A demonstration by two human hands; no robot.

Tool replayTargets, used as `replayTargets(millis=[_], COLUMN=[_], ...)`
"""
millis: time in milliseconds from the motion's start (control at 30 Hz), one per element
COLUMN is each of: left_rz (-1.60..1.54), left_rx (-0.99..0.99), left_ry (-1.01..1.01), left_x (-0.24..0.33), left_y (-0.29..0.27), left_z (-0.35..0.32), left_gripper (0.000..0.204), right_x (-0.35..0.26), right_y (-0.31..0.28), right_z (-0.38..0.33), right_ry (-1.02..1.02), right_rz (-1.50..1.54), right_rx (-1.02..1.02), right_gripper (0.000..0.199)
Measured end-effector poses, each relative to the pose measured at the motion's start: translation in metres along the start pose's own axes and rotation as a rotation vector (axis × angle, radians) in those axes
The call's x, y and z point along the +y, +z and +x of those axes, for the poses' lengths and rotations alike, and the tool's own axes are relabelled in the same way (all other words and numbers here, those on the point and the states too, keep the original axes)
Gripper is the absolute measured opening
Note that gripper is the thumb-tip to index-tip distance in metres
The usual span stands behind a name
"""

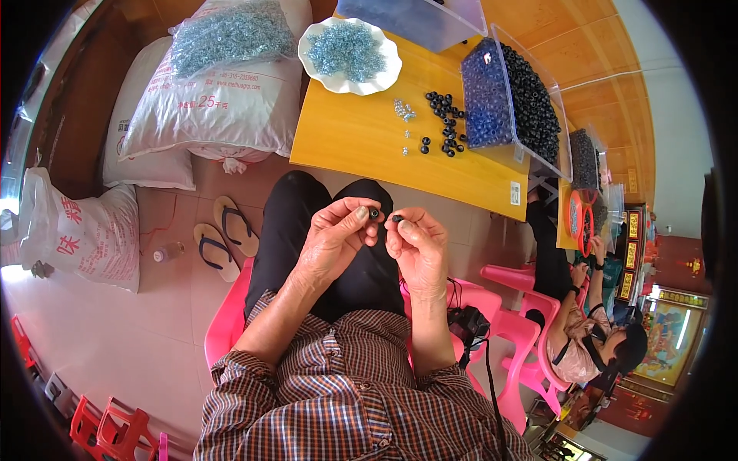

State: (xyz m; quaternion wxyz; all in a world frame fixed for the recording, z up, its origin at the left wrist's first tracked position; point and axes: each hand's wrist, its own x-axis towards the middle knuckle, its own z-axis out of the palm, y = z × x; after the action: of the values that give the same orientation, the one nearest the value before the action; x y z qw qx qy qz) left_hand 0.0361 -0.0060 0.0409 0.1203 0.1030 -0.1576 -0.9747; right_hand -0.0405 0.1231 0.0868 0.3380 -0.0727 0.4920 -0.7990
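Note:
Above my lap, my left hand (338,234) pinches a small round black bead-like piece (374,214) with a hole in its face. Close beside it, my right hand (423,246) grips another small dark piece (397,218) between thumb and fingertips; its exact shape is hard to tell. The two pieces are apart. Ahead on the yellow table (346,142) lie scattered black round pieces (448,138) and a small cluster of clear, shiny pieces (403,111). A white scalloped plate (309,73) there holds many small pale-blue clear pieces (346,51).
A clear bin (520,154) of blue and black pieces stands at the table's right. White sacks (211,115) lie to the left, with a bag of clear pieces (234,38) on top. Sandals (237,225) rest on the floor. Another person (576,338) sits at right beside pink chairs (513,330).

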Motion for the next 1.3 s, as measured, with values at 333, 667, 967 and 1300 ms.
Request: replayTargets(millis=[333, 667, 967, 1300], left_rz=[-0.009, -0.009, -0.005, -0.003], left_rx=[-0.006, -0.008, -0.002, -0.014], left_ry=[-0.012, -0.011, -0.009, -0.009], left_x=[-0.002, -0.002, -0.002, -0.003], left_y=[0.000, -0.001, -0.003, -0.006], left_z=[0.000, 0.000, 0.000, 0.000], left_gripper=[0.019, 0.019, 0.019, 0.020], right_x=[0.002, -0.001, 0.004, 0.006], right_y=[-0.004, 0.007, 0.007, 0.007], right_z=[-0.003, -0.006, -0.009, -0.011], right_ry=[0.061, -0.099, -0.166, -0.133], right_rz=[0.083, -0.143, -0.262, -0.301], right_rx=[-0.010, -0.013, -0.008, 0.040], right_gripper=[0.016, 0.013, 0.016, 0.018])
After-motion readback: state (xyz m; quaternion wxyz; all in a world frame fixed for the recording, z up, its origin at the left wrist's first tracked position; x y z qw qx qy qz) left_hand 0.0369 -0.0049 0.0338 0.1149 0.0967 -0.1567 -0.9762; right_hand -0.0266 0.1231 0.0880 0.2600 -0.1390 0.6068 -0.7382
